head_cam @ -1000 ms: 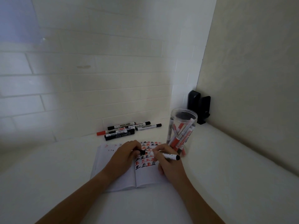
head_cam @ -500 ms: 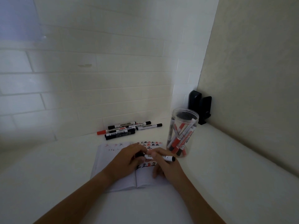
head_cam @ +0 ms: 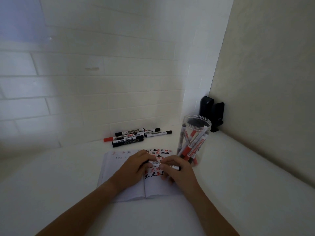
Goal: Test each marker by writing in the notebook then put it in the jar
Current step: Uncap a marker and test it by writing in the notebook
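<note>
Both hands meet over the open notebook (head_cam: 136, 189), which lies flat on the white table (head_cam: 59, 193). The left hand (head_cam: 134, 166) and the right hand (head_cam: 177, 171) hold one marker (head_cam: 163, 165) between them, lying roughly level just above the right-hand page. Left fingers are curled round the marker's left end, which they hide; whether a cap sits there cannot be told. Right thumb and fingers pinch the white barrel, and the black end pokes out to the right of the right hand.

The right page carries rows of black and red written characters; the left page shows a few small marks near its top edge.

The clear jar (head_cam: 194, 142) stands upright just beyond the notebook's far right corner, holding several red and black markers leaning at angles. A cluster of loose markers (head_cam: 134, 136) lies on the table against the tiled wall (head_cam: 85, 82), beyond the notebook. A black object (head_cam: 211, 113) stands in the corner behind the jar.
</note>
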A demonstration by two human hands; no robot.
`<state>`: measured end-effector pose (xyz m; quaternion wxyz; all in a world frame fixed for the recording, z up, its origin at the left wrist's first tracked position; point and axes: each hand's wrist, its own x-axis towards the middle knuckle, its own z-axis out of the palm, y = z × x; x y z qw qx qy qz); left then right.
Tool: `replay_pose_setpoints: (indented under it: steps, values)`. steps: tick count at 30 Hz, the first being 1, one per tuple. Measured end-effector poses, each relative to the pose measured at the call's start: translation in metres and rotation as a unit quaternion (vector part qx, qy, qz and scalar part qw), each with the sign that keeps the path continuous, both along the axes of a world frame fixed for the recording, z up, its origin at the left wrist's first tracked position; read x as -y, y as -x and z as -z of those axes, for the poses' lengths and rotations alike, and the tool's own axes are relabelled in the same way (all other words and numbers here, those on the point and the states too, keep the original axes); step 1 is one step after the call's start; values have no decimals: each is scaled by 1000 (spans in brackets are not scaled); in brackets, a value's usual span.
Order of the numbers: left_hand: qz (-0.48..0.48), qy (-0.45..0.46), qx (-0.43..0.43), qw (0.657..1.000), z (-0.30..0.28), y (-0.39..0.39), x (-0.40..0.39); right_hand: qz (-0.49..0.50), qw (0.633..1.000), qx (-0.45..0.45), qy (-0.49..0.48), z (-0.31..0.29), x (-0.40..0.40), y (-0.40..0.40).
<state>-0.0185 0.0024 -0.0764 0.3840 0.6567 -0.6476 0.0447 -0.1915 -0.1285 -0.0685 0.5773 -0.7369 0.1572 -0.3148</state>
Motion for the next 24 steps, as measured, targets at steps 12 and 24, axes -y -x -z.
replay_pose_setpoints:
  steps: [12, 24]
  values:
    - [6, -47, 15, 999, 10, -6, 7, 3, 969, -46, 242, 27, 1, -15]
    - [12, -37, 29, 999, 13, -5, 6, 4, 972, -43, 229, 24, -2, -16]
